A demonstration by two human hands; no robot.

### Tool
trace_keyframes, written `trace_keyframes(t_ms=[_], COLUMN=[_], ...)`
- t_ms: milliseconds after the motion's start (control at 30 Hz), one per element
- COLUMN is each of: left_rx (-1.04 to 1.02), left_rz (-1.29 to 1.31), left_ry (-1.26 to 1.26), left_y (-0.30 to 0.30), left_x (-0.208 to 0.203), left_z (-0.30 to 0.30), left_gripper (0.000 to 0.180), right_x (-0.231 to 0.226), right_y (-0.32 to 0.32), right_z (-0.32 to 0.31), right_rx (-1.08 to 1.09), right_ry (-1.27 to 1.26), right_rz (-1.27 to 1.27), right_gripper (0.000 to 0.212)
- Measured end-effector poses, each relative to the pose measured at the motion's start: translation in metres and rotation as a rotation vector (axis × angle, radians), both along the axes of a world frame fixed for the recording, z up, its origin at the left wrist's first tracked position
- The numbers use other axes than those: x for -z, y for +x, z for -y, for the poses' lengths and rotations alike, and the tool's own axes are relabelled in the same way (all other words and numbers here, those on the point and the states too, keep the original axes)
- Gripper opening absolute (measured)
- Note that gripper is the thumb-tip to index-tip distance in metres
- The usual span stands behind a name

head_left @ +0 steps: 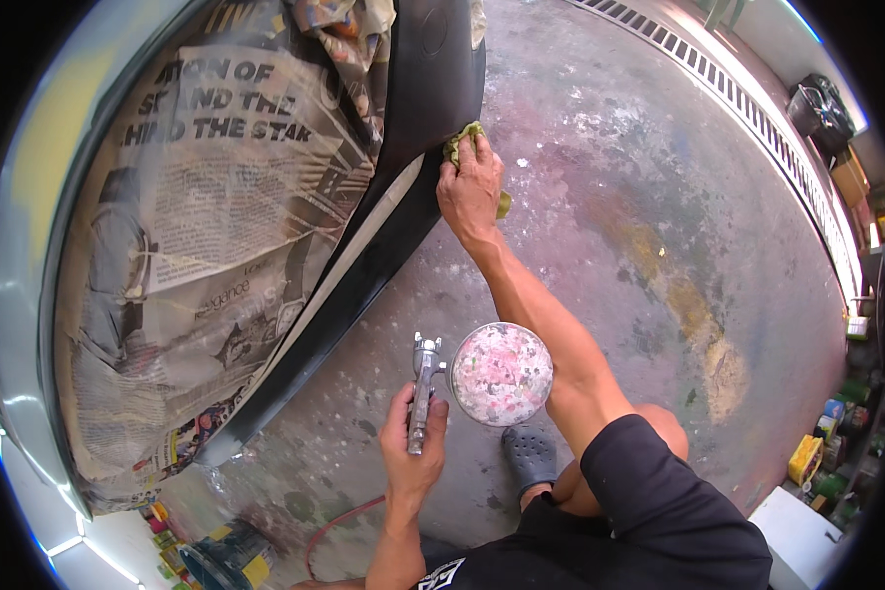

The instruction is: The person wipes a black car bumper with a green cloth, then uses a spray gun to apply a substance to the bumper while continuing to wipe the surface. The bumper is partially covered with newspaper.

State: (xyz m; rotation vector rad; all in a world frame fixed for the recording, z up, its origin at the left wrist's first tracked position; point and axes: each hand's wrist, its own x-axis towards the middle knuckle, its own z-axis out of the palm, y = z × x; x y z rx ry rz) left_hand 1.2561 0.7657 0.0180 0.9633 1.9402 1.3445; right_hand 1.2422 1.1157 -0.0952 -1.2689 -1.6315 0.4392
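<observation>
My left hand (413,440) is closed around the metal body of a spray gun (425,383). Its round paint cup (501,374), with a lid spotted pink, white and grey, sticks out to the right of the gun. Further ahead, my right hand (472,187) grips a yellow-green cloth (465,136) and presses it to the edge of a dark car body panel (433,74). Part of the cloth hangs out below the fingers. Newspaper (216,197) masks the area inside the panel on the left, and a pale strip (364,226) runs along the lower dark trim.
A red hose (339,521) curves over the paint-stained floor (600,275) near a dark bucket (228,559). My shoe (528,457) stands below the cup. A floor grate (747,98) runs along the far right, with cans and a yellow container (805,458) by the wall.
</observation>
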Motion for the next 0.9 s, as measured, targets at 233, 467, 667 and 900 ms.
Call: trace_keyframes(t_ms=[233,467,667,900], left_rx=[-0.019,-0.064,-0.112,-0.196], left_rz=[-0.031,0.058,-0.154,-0.262], left_ry=[0.021,-0.038,-0.039,-0.059], left_y=[-0.004,-0.002,-0.02,-0.039], left_x=[0.02,0.007,0.022,0.04], left_z=[0.012,0.022,0.008,-0.007], left_gripper=[0.036,0.037,0.041,0.045], right_x=[-0.035,0.002,0.023,0.029], right_y=[0.011,0.012,0.006,-0.018], right_z=[0.006,0.006,0.026,0.096], right_rx=[-0.155,-0.104,-0.23,-0.337], right_ry=[-0.185,0.04,0.161,0.286], right_rz=[0.395,0.43,0.319,0.407], right_gripper=[0.049,0.057,0.06,0.055])
